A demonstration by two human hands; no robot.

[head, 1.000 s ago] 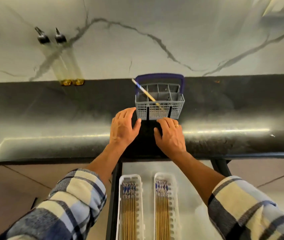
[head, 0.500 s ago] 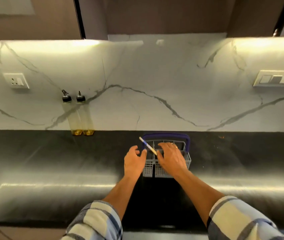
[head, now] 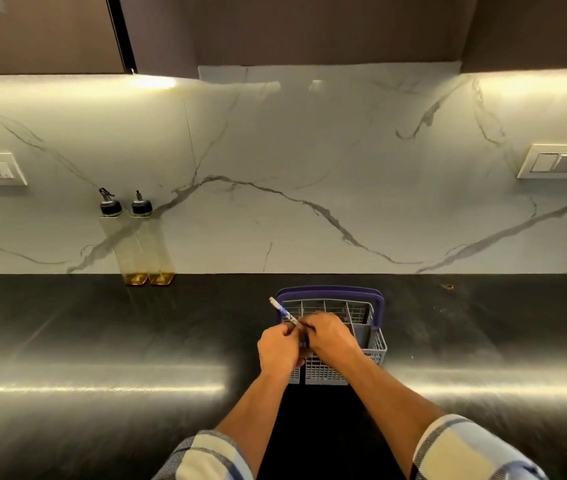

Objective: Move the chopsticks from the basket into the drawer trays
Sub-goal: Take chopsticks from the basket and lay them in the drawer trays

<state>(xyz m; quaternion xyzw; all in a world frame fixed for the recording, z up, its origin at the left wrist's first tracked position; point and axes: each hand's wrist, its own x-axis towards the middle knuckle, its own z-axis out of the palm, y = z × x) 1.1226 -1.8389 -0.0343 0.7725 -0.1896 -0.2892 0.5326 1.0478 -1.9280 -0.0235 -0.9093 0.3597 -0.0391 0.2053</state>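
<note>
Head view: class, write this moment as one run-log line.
hands: left and right meet at chopstick | basket: on counter | drawer trays: not visible

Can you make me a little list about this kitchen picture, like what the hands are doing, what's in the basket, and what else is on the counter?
left hand: at the basket's front left, fingers curled by the chopstick
right hand: over the basket, fingers meeting the chopstick
chopstick: one, blue-patterned end sticking out up and left, tilted
basket: grey, purple handle, on the counter
basket contents: only that chopstick shows; part is hidden by the hands
counter: dark and shiny
oil bottles: two, side by side against the wall
drawer trays: not in view
</note>
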